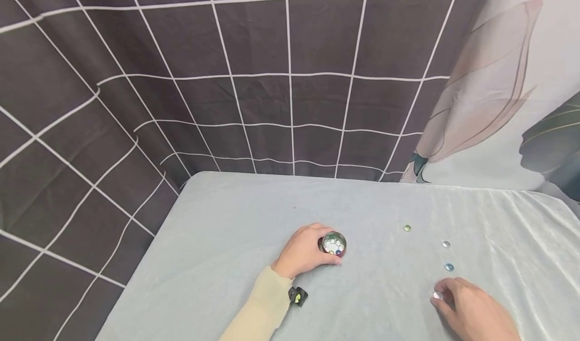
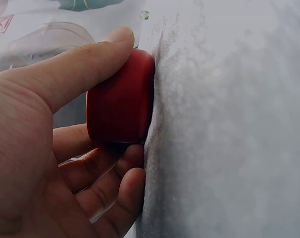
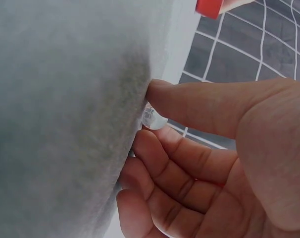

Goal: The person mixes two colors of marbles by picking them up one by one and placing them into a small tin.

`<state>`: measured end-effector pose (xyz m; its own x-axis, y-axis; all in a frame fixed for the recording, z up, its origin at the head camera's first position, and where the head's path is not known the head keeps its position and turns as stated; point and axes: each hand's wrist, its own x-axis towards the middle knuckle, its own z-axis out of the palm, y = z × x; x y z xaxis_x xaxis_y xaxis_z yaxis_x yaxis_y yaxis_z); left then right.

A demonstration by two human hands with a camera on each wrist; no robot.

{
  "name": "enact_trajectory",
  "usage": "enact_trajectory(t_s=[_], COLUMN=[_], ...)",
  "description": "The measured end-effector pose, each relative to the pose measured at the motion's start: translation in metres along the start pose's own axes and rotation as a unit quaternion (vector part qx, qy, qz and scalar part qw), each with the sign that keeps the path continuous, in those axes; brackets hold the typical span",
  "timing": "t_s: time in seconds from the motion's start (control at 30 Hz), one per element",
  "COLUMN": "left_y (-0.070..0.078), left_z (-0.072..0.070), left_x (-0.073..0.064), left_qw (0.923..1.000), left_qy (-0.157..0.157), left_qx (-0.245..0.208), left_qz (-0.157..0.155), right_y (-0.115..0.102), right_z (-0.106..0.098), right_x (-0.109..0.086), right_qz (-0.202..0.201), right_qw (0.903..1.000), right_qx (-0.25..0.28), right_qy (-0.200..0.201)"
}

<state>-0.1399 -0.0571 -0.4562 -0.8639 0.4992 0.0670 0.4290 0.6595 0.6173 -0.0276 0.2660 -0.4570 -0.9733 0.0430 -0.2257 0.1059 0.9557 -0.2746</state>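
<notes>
Status: the work in hand is judged part-way complete. The red container [image 2: 121, 101] rests on the cloth-covered surface [image 1: 217, 220], open side up, and already holds several glass beads [image 1: 333, 247], mostly clear, with a blue one and a yellowish one among them. Three beads lie loose on the surface, well apart from the container and to its right: a green bead [image 1: 407, 227] farthest from the person, a loose clear bead [image 1: 446, 244] nearer, and a blue bead [image 1: 449, 267] nearer again. On this evidence, these three and the one at the right hand [image 1: 473, 305] are the pieces left outside the container. At the left hand [image 1: 307, 250], the fingers are curved around the container wall, thumb on one side and index finger opposite, gripping it; the other fingers bend loosely beside it. At the right hand, thumb and index finger are drawn nearly together on a second clear bead [image 1: 438, 295], pinching it near the blue bead, on the person's side of it; the remaining fingers are curled close to the surface. The thumb partly covers the pinched bead, so whether it touches the cloth or is raised off it cannot be confirmed.
</notes>
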Motion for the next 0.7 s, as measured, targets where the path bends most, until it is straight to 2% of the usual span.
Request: enact_trajectory(t_s=[0.27, 0.57, 0.7], left_y=[-0.0002, 0.0012, 0.0027], left_z=[0.0004, -0.0011, -0.0021], left_x=[-0.0004, -0.0012, -0.0011], left_qw=[1.0000, 1.0000, 1.0000], left_qy=[0.001, -0.001, -0.001], left_qx=[0.002, 0.002, 0.003], left_qz=[0.000, -0.007, -0.007], right_y=[0.0050, 0.0046, 0.0031], right_z=[0.0028, 0.0031, 0.0014], right_x=[-0.0017, -0.0014, -0.0006], right_qz=[-0.019, -0.021, -0.016], right_qw=[0.9993, 0.9990, 0.9995], right_qx=[0.016, 0.020, 0.015], right_qy=[0.029, 0.034, 0.023])
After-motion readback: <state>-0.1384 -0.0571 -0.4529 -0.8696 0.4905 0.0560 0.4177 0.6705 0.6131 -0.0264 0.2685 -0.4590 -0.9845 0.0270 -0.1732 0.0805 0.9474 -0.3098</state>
